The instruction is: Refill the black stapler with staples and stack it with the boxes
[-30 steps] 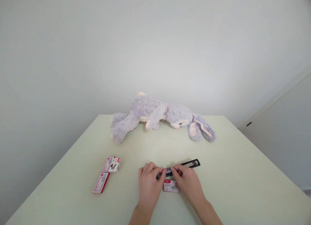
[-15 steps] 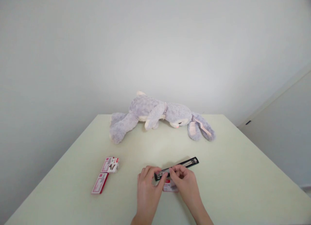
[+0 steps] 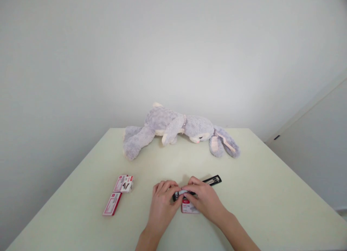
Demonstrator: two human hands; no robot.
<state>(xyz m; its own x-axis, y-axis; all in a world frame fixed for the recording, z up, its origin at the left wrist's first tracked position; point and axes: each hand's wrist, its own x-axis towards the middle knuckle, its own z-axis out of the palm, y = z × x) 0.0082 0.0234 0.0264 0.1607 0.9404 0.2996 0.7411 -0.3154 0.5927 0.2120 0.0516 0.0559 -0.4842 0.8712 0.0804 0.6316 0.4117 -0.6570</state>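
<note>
left hand — grip holding black stapler | right hand — at stapler, grip's hold unclear

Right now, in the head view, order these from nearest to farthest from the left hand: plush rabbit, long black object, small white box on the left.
From the left hand:
1. Long black object: at its fingertips, extending rightward.
2. Small white box: off to the left.
3. Plush rabbit: lying across the table's far side.

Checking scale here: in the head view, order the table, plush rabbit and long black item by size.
Largest to smallest as they look:
1. Table
2. Plush rabbit
3. Long black item, partly hidden
</note>
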